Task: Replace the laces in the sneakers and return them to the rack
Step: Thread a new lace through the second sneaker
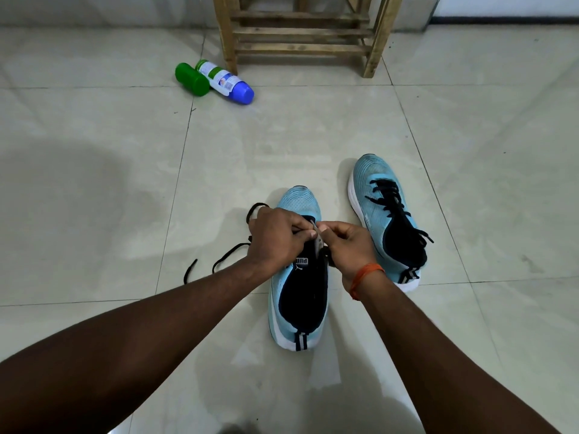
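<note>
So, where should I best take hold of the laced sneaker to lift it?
Pinch the heel collar of the laced sneaker from above, coming from the near side: its heel is the near end, it stands upright on its sole, and the opening faces up.

I can read one brand only: a small tab (301, 261) on the tongue of the near sneaker (299, 311) shows "PUMA", with a white cat logo (297, 268) just beneath. The white bottle (224, 81), far beyond that sneaker to its left, has label print too small to read.
</note>
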